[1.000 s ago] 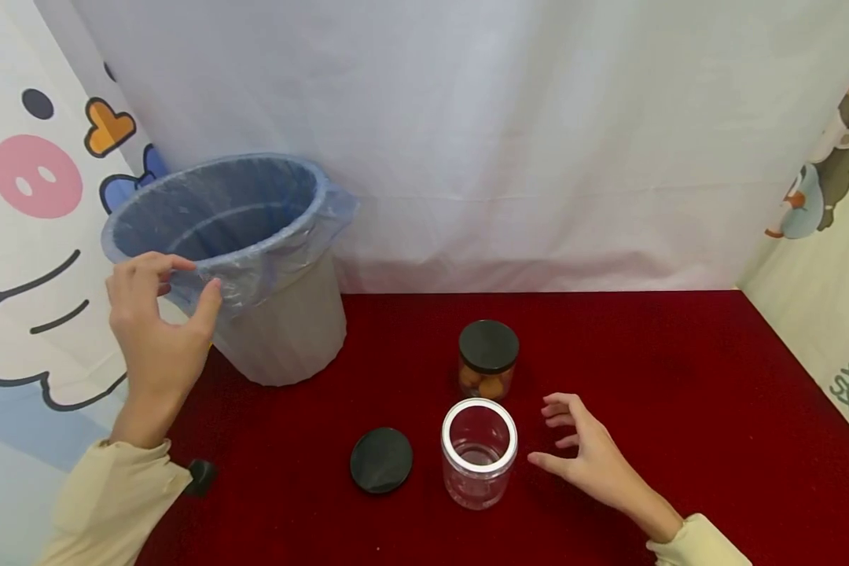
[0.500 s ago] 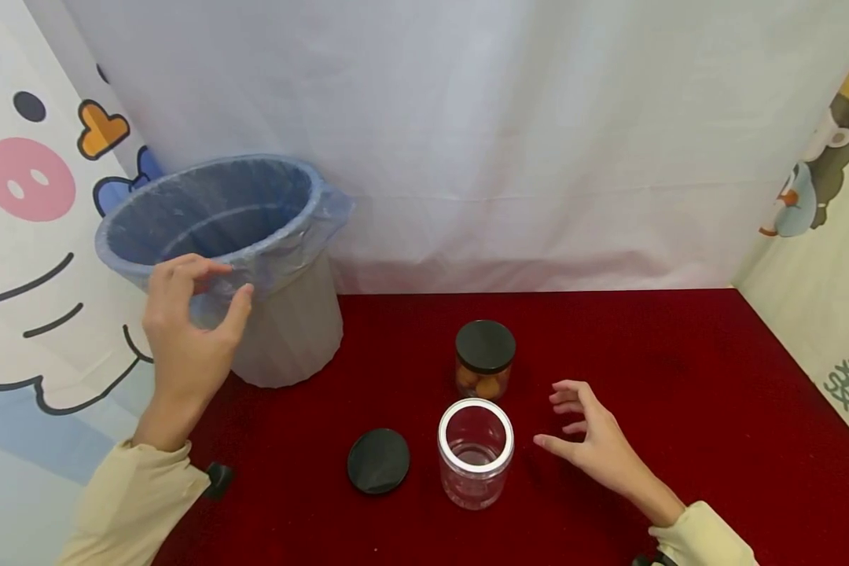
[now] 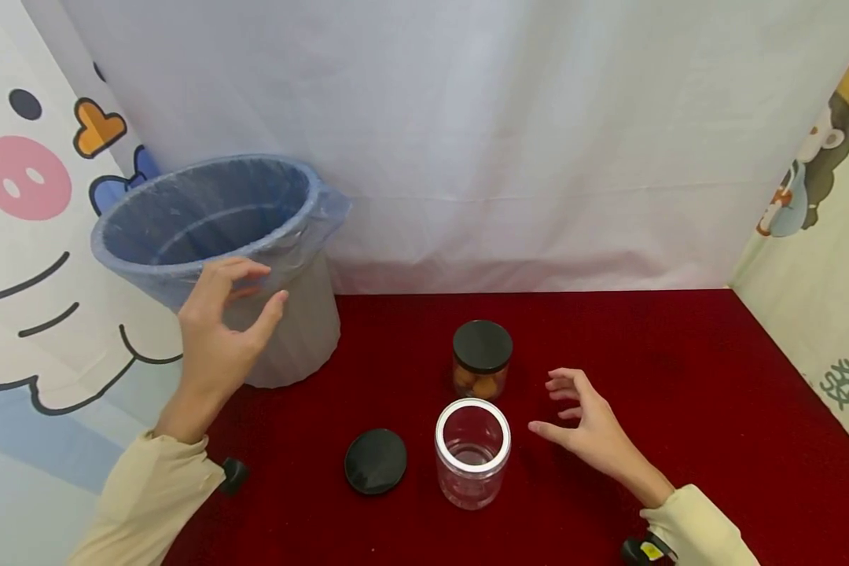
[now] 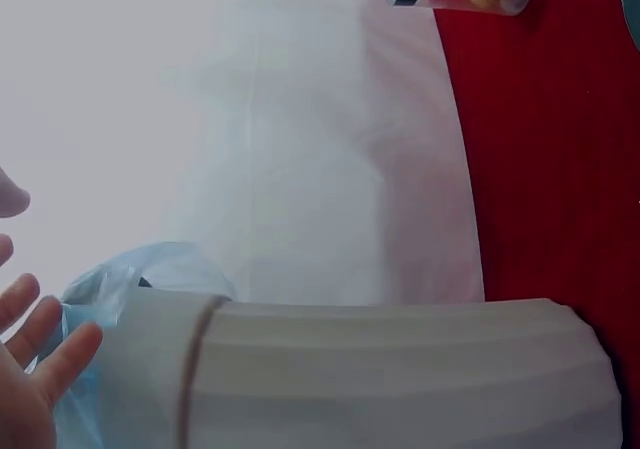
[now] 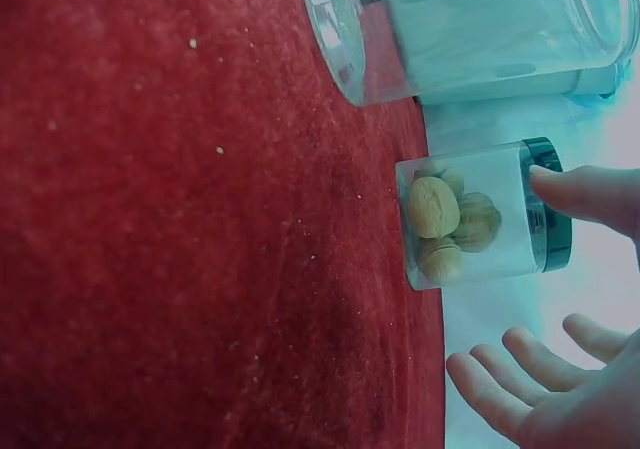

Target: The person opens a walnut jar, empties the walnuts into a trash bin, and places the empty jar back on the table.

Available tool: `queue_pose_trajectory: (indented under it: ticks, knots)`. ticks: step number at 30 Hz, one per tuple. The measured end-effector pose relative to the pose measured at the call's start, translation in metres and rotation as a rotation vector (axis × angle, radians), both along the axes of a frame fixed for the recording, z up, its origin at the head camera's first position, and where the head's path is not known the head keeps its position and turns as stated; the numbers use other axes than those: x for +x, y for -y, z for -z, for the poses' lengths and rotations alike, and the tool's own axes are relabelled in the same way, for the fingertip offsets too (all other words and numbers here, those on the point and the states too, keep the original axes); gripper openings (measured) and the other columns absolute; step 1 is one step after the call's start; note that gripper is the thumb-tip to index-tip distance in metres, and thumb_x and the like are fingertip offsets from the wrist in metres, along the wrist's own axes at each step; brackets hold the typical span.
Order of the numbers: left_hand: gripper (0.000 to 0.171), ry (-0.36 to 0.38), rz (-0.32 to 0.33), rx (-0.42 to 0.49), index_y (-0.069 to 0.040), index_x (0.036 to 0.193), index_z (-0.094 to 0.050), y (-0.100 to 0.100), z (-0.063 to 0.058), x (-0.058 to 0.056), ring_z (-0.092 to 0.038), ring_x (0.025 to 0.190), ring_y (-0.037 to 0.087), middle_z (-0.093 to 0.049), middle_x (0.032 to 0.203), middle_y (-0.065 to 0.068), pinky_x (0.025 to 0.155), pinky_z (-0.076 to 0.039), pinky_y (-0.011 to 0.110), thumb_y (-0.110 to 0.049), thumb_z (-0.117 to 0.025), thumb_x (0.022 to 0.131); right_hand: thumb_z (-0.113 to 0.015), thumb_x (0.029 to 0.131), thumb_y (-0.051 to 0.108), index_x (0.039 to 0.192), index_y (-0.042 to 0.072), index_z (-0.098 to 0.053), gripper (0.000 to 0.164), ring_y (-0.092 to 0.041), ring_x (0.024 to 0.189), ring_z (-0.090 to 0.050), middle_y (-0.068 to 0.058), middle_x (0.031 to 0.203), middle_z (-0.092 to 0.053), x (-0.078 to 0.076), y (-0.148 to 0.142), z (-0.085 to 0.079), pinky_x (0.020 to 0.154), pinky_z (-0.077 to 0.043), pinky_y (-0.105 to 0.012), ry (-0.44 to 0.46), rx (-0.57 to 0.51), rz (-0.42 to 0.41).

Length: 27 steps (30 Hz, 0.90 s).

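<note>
My left hand (image 3: 222, 334) is held in the air in front of the bin (image 3: 300, 326), thumb and fingers spread apart with nothing between them. To the right, my right hand (image 3: 587, 428) hovers beside a clear, lidless jar (image 3: 470, 483), fingers loosely bent and touching nothing. Just behind that jar stands a smaller jar (image 3: 483, 346) with a black lid screwed on. Several walnuts (image 5: 433, 209) lie inside it, seen in the right wrist view. A loose black lid (image 3: 376, 462) rests flat on the table, left of the lidless jar.
A blue plastic bag (image 3: 318, 212) lines the bin and folds over its rim, at the back left. The red tabletop (image 3: 644, 338) ends at a white curtain (image 3: 538, 157) behind. A cartoon-printed cloth (image 3: 21, 259) hangs on the left.
My left hand has moved right across the front of the bin, away from its left side. The right hand has risen slightly. The jars and the loose lid stay in place.
</note>
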<state>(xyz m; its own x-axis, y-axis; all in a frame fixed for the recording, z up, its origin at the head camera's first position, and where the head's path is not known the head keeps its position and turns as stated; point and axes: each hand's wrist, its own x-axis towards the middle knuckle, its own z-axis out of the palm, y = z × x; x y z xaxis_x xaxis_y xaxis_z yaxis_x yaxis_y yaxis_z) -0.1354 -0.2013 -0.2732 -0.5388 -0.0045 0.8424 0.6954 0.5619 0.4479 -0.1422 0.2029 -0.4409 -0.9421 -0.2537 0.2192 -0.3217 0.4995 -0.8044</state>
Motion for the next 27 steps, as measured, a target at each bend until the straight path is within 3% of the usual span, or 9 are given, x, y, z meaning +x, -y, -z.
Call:
queue_pose_trajectory:
  ticks: [4, 9, 18, 27]
  knots:
    - [0.031, 0.043, 0.034, -0.025, 0.013, 0.102, -0.058, 0.001, 0.006, -0.006, -0.057, 0.099, 0.021, -0.058, 0.103, 0.022, 0.082, -0.048, 0.022, 0.012, -0.069, 0.073, -0.081, 0.074, 0.016, 0.129, 0.005, -0.041, 0.07, -0.034, 0.106, -0.055, -0.018, 0.119, -0.053, -0.001, 0.004, -0.006, 0.081, -0.049, -0.047, 0.001, -0.007, 0.002]
    - [0.036, 0.105, 0.045, -0.058, 0.007, 0.107, -0.06, 0.001, 0.017, -0.015, -0.058, 0.101, 0.021, -0.06, 0.107, 0.015, 0.082, -0.049, 0.023, 0.01, -0.071, 0.073, -0.082, 0.073, 0.02, 0.13, 0.007, -0.041, 0.072, -0.033, 0.109, -0.055, -0.018, 0.122, -0.052, -0.008, 0.003, 0.001, 0.083, -0.048, -0.047, 0.001, -0.02, -0.004]
    - [0.04, 0.161, 0.111, -0.12, 0.008, 0.11, -0.06, -0.014, 0.014, -0.012, -0.056, 0.101, 0.015, -0.06, 0.109, 0.019, 0.082, -0.049, 0.024, 0.012, -0.072, 0.072, -0.083, 0.072, 0.023, 0.131, 0.004, -0.041, 0.075, -0.035, 0.112, -0.052, -0.02, 0.125, -0.051, -0.019, 0.006, 0.004, 0.086, -0.046, -0.049, 0.003, -0.021, 0.003]
    - [0.043, 0.22, 0.177, -0.142, 0.004, 0.114, -0.059, -0.024, 0.022, -0.02, -0.054, 0.104, 0.02, -0.059, 0.111, 0.019, 0.082, -0.05, 0.046, 0.009, -0.072, 0.074, -0.084, 0.07, 0.025, 0.133, 0.003, -0.039, 0.08, -0.035, 0.114, -0.051, -0.02, 0.127, -0.05, -0.031, 0.01, 0.009, 0.087, -0.045, -0.05, 0.011, -0.013, 0.002]
